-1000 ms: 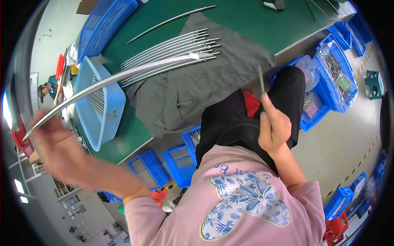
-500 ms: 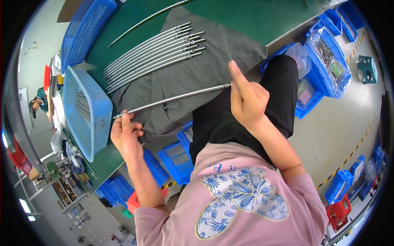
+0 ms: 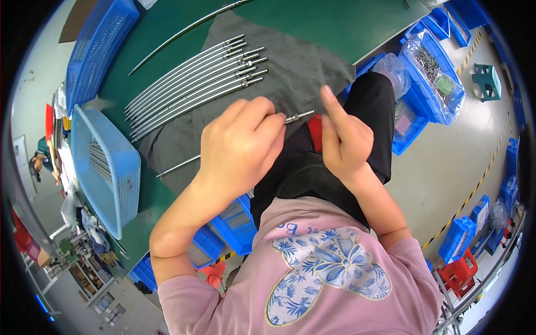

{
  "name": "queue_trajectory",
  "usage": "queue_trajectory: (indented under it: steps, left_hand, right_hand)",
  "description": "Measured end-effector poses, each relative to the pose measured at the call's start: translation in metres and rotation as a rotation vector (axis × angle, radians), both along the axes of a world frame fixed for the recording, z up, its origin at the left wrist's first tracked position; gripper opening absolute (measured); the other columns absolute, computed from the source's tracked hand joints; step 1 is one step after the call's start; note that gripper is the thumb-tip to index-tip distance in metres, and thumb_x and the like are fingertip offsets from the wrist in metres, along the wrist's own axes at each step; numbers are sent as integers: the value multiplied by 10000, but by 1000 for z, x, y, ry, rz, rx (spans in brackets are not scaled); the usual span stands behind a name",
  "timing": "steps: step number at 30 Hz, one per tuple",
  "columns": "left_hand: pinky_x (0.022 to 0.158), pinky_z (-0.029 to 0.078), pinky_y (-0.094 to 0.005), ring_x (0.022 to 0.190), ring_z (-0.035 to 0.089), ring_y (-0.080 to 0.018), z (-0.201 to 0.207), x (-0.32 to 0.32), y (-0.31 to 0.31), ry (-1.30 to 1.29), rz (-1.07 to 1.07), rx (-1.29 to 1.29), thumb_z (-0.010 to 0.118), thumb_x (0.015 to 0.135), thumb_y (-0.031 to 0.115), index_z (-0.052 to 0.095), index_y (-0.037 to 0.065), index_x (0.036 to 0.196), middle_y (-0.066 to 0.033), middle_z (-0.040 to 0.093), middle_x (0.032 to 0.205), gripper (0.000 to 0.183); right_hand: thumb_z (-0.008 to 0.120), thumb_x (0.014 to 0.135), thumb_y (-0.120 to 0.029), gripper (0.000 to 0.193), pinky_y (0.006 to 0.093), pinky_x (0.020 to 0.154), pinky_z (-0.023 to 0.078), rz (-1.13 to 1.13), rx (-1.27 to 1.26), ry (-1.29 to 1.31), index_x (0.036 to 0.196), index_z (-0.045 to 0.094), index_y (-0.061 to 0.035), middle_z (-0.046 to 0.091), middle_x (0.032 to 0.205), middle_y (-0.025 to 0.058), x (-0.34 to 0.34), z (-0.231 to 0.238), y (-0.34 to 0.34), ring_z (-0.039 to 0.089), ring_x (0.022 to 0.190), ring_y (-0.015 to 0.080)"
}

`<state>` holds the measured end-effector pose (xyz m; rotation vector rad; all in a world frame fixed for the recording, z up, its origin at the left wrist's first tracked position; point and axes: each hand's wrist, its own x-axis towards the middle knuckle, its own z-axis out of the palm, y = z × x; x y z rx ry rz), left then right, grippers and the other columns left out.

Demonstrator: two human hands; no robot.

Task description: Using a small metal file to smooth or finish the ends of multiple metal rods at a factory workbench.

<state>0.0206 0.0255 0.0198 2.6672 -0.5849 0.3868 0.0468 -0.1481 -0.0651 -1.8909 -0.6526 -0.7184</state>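
Note:
A slim metal rod (image 3: 180, 166) lies slantwise over the near edge of a dark grey cloth (image 3: 296, 53). My left hand (image 3: 240, 142) is closed round it, close to its right end, where a stepped fitting sticks out past the fingers. That tip points at my right hand (image 3: 349, 139), which is a little apart from it. One finger of the right hand reaches up while the others curl inward; whatever they hold, if anything, is hidden. Beyond my hands, several similar metal rods (image 3: 190, 84) rest side by side on the cloth, their fittings toward the right.
A single rod (image 3: 184, 36) lies farther back on the green table (image 3: 312, 22). Two blue baskets (image 3: 124, 184) are at the left, the nearer one holding rods. Blue bins (image 3: 410, 120) with metal parts stand at the right, a green stool (image 3: 487, 82) beyond. Another person (image 3: 42, 159) is far left.
My left hand has moved from the rod's left end to near its right end and closed round it. The rod's right tip and my right hand are now slightly apart.

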Motion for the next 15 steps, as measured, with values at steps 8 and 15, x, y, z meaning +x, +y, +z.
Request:
queue_trajectory:
  steps: [8, 15]
  left_hand:
    - [564, 474, -323, 652, 583, -231, -9, 12, 2, 32, 89, -220, 723, 654, -10, 617, 57, 755, -50, 574, 767, 161]
    - [555, 454, -321, 646, 578, -215, -20, 11, 3, 119, 141, -481, 740, 685, -9, 682, 36, 835, -60, 584, 766, 167]
  right_hand:
    - [608, 715, 102, 476, 280, 437, 374, 93, 12, 115, 1184, 635, 24, 523, 581, 72, -23, 8, -18, 435, 412, 181]
    - [598, 695, 93, 491, 291, 404, 327, 159, -128, 220, 1178, 640, 17, 432, 497, 35, -41, 10, -20, 392, 373, 173]
